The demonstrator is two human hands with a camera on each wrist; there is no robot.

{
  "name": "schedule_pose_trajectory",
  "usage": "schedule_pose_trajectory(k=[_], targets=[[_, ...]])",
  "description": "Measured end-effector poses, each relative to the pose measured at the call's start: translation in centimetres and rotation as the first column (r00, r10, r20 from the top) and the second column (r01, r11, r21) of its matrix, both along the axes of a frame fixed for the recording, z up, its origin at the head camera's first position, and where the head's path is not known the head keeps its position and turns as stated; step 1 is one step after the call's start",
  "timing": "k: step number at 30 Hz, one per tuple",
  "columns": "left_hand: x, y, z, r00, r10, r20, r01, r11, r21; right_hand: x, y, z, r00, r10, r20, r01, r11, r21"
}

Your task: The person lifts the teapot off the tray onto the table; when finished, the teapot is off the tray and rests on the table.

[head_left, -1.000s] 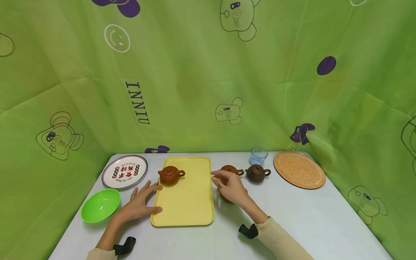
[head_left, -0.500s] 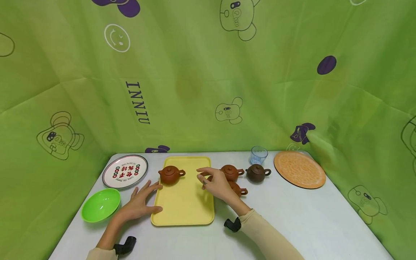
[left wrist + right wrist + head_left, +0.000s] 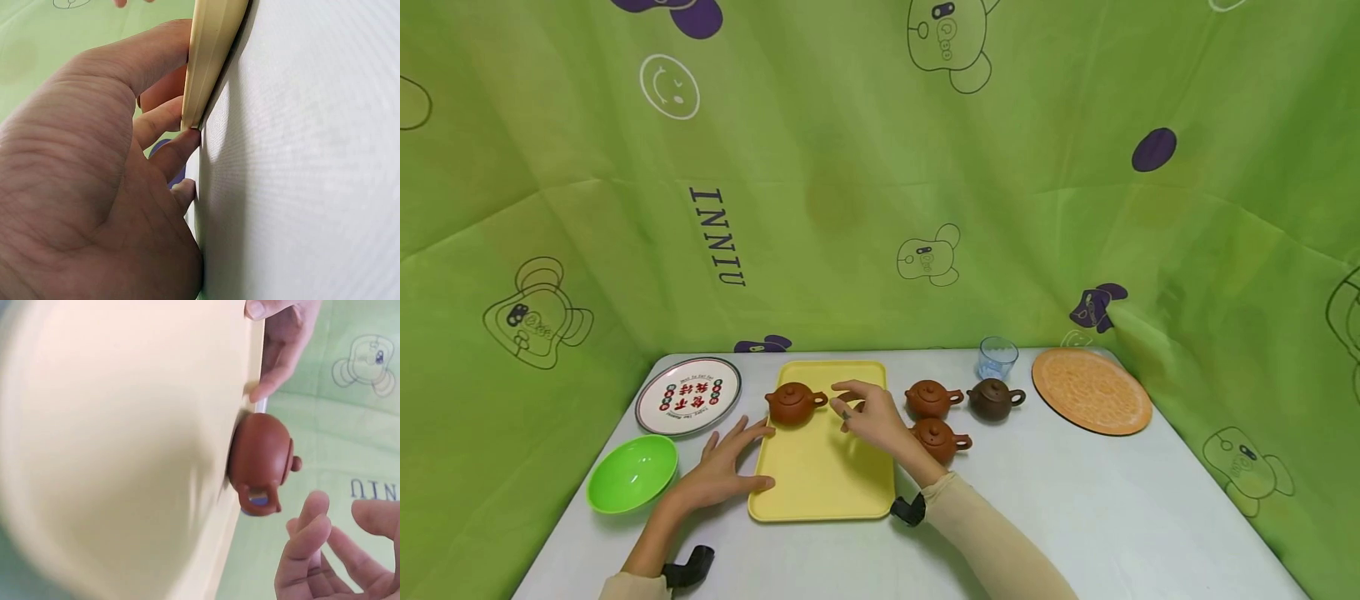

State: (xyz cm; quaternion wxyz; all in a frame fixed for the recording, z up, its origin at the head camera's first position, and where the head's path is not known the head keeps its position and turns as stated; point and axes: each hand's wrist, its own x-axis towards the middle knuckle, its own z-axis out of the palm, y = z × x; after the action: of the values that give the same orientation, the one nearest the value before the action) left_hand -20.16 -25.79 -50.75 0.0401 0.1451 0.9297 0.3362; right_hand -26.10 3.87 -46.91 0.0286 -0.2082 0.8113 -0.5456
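A yellow tray (image 3: 827, 492) lies on the white table. One reddish-brown clay teapot (image 3: 790, 406) stands on its upper left part, handle towards the right. My left hand (image 3: 722, 471) rests at the tray's left rim, thumb and fingers spread and touching the edge. Over the tray, just right of that teapot's handle, hovers my right hand (image 3: 876, 421). In the right wrist view its loosely bent fingers (image 3: 306, 544) hold nothing and stay apart from the teapot (image 3: 262, 453).
Right of the tray stand two more reddish-brown teapots, one behind (image 3: 931, 400) and one in front (image 3: 938, 442). Beside them are a dark brown teapot (image 3: 992, 402), a blue glass (image 3: 997, 360) and an orange round mat (image 3: 1090, 392). A plate (image 3: 688, 396) and green bowl (image 3: 632, 475) lie left.
My right hand has moved left from the teapots beside the tray to above the tray, near the teapot on it. My left hand has stayed at the rim.
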Motion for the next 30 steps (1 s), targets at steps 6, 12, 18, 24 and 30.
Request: schedule_pose_trajectory(k=[6, 12, 18, 24, 30], targets=[[-0.1, 0.1, -0.1, 1.0, -0.005, 0.005, 0.005, 1.0, -0.007, -0.6, -0.9, -0.5, 1.0, -0.013, 0.025, 0.013, 1.0, 0.012], [-0.1, 0.0, -0.1, 1.0, -0.002, 0.001, 0.002, 1.0, -0.012, -1.5, -1.2, -0.8, 0.999, -0.031, 0.042, 0.029, 0.998, 0.048], [-0.1, 0.0, 0.0, 1.0, -0.004, 0.005, 0.004, 1.0, -0.008, -2.1, -0.9, -1.0, 0.997, -0.041, 0.062, 0.036, 0.997, 0.07], [0.0, 0.0, 0.0, 1.0, -0.005, -0.005, 0.005, 1.0, -0.003, -2.6, -1.3, -0.8, 0.997, -0.029, 0.073, 0.025, 0.998, 0.052], [0.0, 0.1, 0.2, 1.0, -0.002, -0.002, 0.002, 1.0, -0.003, -3.0, -2.2, -1.0, 0.996, -0.036, 0.084, 0.031, 0.998, 0.057]])
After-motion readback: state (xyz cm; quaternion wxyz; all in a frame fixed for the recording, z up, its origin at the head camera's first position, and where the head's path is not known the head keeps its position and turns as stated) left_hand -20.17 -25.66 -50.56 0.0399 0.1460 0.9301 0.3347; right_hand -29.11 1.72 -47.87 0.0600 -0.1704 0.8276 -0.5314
